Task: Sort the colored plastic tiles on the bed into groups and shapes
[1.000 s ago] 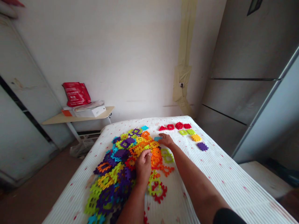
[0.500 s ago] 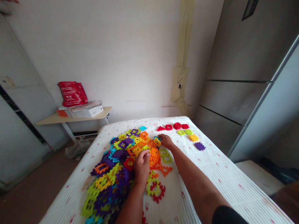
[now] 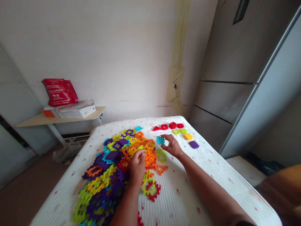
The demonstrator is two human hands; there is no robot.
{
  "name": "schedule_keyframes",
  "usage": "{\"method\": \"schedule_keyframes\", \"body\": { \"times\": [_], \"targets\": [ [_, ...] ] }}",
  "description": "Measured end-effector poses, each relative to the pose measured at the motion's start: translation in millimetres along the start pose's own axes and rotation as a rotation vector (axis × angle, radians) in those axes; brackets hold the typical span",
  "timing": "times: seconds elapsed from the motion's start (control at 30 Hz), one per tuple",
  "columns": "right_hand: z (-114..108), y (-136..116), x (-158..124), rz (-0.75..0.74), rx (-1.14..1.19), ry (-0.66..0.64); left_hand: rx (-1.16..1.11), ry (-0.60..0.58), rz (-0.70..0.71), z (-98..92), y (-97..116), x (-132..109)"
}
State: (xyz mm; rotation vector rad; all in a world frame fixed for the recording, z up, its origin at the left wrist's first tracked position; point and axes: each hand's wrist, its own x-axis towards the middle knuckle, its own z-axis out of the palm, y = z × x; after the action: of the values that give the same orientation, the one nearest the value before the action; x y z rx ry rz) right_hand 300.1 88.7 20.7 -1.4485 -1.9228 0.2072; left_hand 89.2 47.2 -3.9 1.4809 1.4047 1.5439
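Between the thumb and fingers of my right hand (image 3: 172,146) is a light blue square piece (image 3: 160,140), held just right of the pile. My left hand (image 3: 137,164) rests over the middle of the pile with its fingers pressed together; whether they grip a piece is hidden. The pile mixes orange pieces (image 3: 150,158), purple pieces (image 3: 114,155), yellow, green and blue ones. Apart from it, toward the far right, lie several red pieces (image 3: 172,125), green pieces (image 3: 183,131), a yellow piece (image 3: 188,136) and a purple piece (image 3: 194,144).
The pieces lie on a white ribbed cover (image 3: 211,179) with red specks. Behind at the left, a small table (image 3: 30,121) holds a red bag (image 3: 60,92) and a white box (image 3: 78,112). A grey refrigerator (image 3: 221,94) stands at the right.
My right hand has lifted the light blue piece out of the pile and moved rightward with it. My left hand stays over the pile. The view has turned slightly to the right.
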Motion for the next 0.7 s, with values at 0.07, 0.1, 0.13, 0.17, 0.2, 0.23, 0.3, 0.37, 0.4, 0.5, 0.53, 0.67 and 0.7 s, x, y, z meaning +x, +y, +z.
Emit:
{"method": "schedule_keyframes", "body": {
  "times": [0.07, 0.1, 0.13, 0.17, 0.2, 0.23, 0.3, 0.37, 0.4, 0.5, 0.53, 0.67, 0.7],
  "targets": [
    [-28, 19, -22, -0.033, -0.028, -0.012, 0.003, 0.001, 0.006, 0.3, -1, 1],
    [-42, 29, -34, -0.036, -0.054, -0.022, 0.005, -0.002, 0.009, 0.3, -1, 1],
    [-56, 40, -46, -0.040, -0.089, -0.030, 0.009, -0.006, 0.010, 0.3, -1, 1],
    [-70, 51, -58, -0.038, -0.121, -0.045, 0.015, -0.010, 0.012, 0.2, -1, 1],
    [-83, 62, -69, -0.028, -0.147, -0.049, 0.022, -0.012, 0.014, 0.0, -1, 1],
    [-95, 73, -80, -0.010, -0.173, -0.059, 0.032, -0.014, 0.015, -0.1, 0, 1],
    [-112, 91, -99, 0.045, -0.225, -0.075, 0.050, -0.019, 0.016, -0.2, 0, 1],
    [-121, 105, -112, 0.093, -0.276, -0.088, 0.057, -0.027, 0.018, -0.1, 0, 1],
    [-122, 110, -117, 0.112, -0.298, -0.091, 0.056, -0.029, 0.018, 0.0, 0, 1],
    [-118, 117, -125, 0.162, -0.343, -0.079, 0.049, -0.024, 0.018, 0.3, -2, 2],
    [-115, 118, -126, 0.177, -0.353, -0.061, 0.047, -0.024, 0.019, 0.4, -3, 2],
    [-104, 112, -127, 0.226, -0.401, 0.036, 0.045, -0.024, 0.005, 0.3, -3, 1],
    [-102, 110, -127, 0.243, -0.417, 0.058, 0.042, -0.020, 0.005, 0.3, -2, 1]
  ]
}}
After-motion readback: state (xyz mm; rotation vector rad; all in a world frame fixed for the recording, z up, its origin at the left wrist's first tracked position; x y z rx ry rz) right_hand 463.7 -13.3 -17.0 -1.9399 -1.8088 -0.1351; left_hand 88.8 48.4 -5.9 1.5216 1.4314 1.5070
